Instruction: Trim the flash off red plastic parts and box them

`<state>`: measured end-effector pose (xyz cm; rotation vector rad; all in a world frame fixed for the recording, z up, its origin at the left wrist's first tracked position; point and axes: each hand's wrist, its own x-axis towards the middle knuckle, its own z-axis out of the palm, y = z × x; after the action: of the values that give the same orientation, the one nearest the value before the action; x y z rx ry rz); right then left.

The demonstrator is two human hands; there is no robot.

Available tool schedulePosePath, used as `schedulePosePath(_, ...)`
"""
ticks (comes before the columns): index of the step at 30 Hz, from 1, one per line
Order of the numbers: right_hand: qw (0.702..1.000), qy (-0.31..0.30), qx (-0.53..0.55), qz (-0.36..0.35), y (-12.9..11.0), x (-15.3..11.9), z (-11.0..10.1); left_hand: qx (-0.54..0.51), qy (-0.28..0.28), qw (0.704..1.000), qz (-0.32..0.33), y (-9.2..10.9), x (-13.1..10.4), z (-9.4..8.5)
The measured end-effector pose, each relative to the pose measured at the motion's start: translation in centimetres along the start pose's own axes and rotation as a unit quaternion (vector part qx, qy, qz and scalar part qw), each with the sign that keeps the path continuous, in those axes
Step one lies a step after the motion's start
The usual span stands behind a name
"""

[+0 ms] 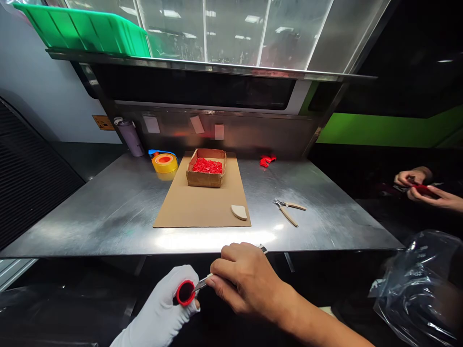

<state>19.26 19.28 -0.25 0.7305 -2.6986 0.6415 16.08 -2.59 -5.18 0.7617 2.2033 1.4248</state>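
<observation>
In the head view, my left hand [162,306] wears a white glove and is closed around a hollow red ring-shaped part [178,295], whose round opening faces me. My right hand [249,279] is bare and grips a slim knife [201,284]. The knife's metal blade meets the right side of the red rim. Both hands are in front of the table's near edge, below its top. How deep the red part is, I cannot tell, since the glove covers its outside.
A cardboard sheet [195,207] on the metal table [119,212] bears a box [204,180] of red bits and a pale wedge [239,212]. Nippers [289,207], red scraps [266,161], yellow tape [164,165] and a bottle [130,138] stand around. Another person's hands [434,195] work at right.
</observation>
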Motion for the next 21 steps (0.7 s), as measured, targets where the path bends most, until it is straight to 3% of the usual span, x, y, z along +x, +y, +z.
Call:
schedulePosePath(7, 0.999, 0.004, 0.040, 0.003, -0.2, -0.2, 0.5, -0.017, 0.010, 1.000, -0.016, 0.5, 0.1, -0.1)
schedulePosePath(11, 0.991, -0.004, 0.135, -0.009, 0.1, -0.1, 0.5, -0.041, 0.026, 0.999, -0.024, 0.7, 0.0, -0.2)
schedulePosePath(15, 0.962, 0.028, 0.267, 0.051, 0.1, 0.3, 0.6, -0.060, 0.019, 0.997, -0.039, 0.6, 0.1, -0.3)
schedulePosePath(21, 0.909, -0.008, 0.396, 0.128, -1.0, 0.9, 2.0, -0.099, -0.017, 0.995, 0.010, -0.1, 0.6, 0.0)
